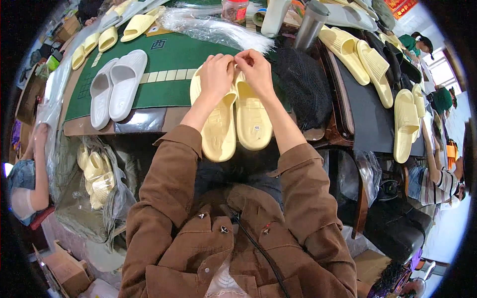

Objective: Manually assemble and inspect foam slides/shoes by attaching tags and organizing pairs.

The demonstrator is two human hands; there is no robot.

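Two pale yellow slippers point(253, 124) lie side by side, soles up, on the near edge of a green-topped table point(169, 59). My left hand point(216, 74) and my right hand point(256, 72) rest on their far ends, fingertips pinched together where the two slippers meet. What the fingers pinch is too small to tell. Brown sleeves cover both forearms.
A white slipper pair point(114, 87) lies to the left. A bundle of clear plastic strands point(213, 30), a black mesh bag point(303, 84) and a steel flask point(310, 22) sit behind. More yellow slippers point(367, 64) cover the right side. Other people sit at left and right.
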